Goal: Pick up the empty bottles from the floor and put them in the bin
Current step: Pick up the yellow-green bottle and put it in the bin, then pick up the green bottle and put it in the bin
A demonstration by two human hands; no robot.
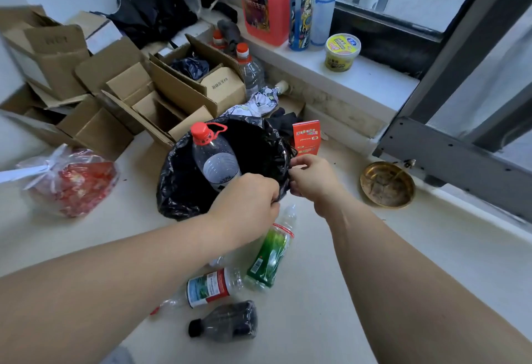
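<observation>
A bin lined with a black plastic bag (178, 185) stands on the floor in the middle. A large clear bottle with a red cap (214, 159) stands inside it. My left hand (247, 199) and my right hand (312, 178) both pinch the bag's near rim. On the floor below my hands lie three bottles: a green-labelled one with a white cap (272, 254), a clear one with a red and white label (207, 289), and a dark one with a black cap (227, 322).
Open cardboard boxes (161, 96) crowd the back left, with two red-capped bottles (250, 70) behind them. A bag of red items (72, 182) lies left. A brass dish (387, 185) sits right, a red carton (306, 139) behind the bin. Containers line the windowsill (359, 75).
</observation>
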